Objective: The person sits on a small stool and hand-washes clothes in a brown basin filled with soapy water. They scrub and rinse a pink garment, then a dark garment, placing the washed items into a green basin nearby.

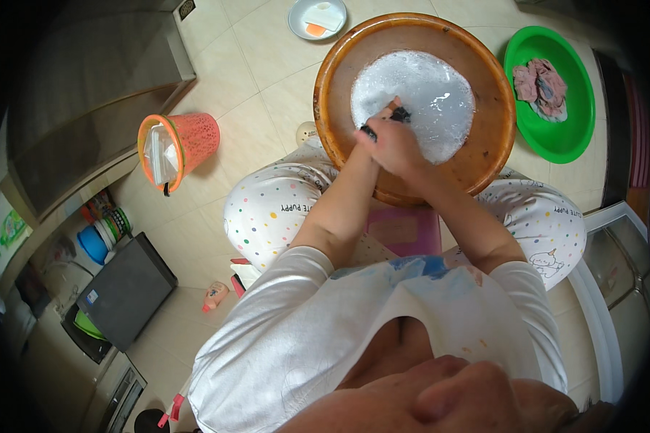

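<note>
Before me is a large orange-brown basin (491,157) with foamy, soapy water (439,108) in it. Over the basin's near left part my two hands meet, one across the other. My right hand (398,146) lies on top, its fingers curled around a small wet black cloth (368,133). Beneath it, my left hand (388,111) is mostly hidden; a few fingers show beside another part of the black cloth, just above the foam. The hidden part of the left hand does not show how it holds the cloth.
Right of the basin stands a green tub (577,130) with pink wet cloth (547,86). A small bowl (298,30) holding a white and an orange piece sits behind. An orange waste basket (197,146) stands left, a peach bottle (215,295) lies lower left, and a pink stool (411,230) is beneath my arms.
</note>
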Demonstrator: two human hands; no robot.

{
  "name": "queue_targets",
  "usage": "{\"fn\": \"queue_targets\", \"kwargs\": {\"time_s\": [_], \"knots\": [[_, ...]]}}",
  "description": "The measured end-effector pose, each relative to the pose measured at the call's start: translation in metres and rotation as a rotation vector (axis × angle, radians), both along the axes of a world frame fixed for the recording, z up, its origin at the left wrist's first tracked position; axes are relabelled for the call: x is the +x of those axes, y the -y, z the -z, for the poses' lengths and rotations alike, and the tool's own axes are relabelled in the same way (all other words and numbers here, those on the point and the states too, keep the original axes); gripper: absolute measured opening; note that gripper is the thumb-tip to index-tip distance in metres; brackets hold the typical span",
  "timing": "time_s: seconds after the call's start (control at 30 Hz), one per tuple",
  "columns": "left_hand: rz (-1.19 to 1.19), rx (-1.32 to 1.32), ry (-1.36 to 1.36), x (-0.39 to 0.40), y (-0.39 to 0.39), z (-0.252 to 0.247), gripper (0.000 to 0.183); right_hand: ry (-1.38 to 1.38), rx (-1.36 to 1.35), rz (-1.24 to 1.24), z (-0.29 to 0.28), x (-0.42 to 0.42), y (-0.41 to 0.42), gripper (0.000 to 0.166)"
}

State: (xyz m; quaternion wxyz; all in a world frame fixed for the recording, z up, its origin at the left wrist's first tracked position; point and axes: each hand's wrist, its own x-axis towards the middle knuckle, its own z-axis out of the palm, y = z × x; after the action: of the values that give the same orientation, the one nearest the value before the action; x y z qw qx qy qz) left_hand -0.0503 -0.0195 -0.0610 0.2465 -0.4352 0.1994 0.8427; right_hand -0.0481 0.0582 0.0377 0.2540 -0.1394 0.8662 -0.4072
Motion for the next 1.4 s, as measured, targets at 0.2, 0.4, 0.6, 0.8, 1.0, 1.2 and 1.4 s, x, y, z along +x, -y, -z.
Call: {"fn": "queue_targets", "kwargs": {"time_s": [0.2, 0.4, 0.6, 0.8, 1.0, 1.2, 1.4], "knots": [[-0.019, 0.021, -0.044, -0.005, -0.029, -0.002, 0.038, -0.221, 0.096, 0.245, 0.036, -0.032, -0.013, 0.024], [0.086, -0.151, 0.021, -0.019, -0.031, -0.013, 0.022, -0.176, 0.309, 0.317, 0.108, -0.074, -0.091, 0.039], [0.322, -0.415, 0.089, 0.001, 0.001, 0.038, 0.028, -0.277, 0.303, 0.344, 0.154, -0.017, -0.093, 0.040], [0.384, -0.173, 0.024, 0.012, 0.006, 0.060, 0.053, 0.215, 0.298, 0.204, 0.157, -0.015, -0.083, 0.042], [0.403, -0.144, 0.176, 0.000, -0.009, 0.019, 0.041, 0.143, 0.079, 0.235, 0.129, -0.026, -0.083, 0.038], [0.129, -0.103, 0.118, -0.003, -0.008, 0.005, 0.033, 0.064, -0.199, 0.150, 0.072, -0.003, -0.042, 0.037], [0.166, -0.386, 0.049, -0.007, -0.029, -0.020, 0.019, -0.069, 0.106, 0.197, 0.016, -0.001, -0.045, 0.043]]}}
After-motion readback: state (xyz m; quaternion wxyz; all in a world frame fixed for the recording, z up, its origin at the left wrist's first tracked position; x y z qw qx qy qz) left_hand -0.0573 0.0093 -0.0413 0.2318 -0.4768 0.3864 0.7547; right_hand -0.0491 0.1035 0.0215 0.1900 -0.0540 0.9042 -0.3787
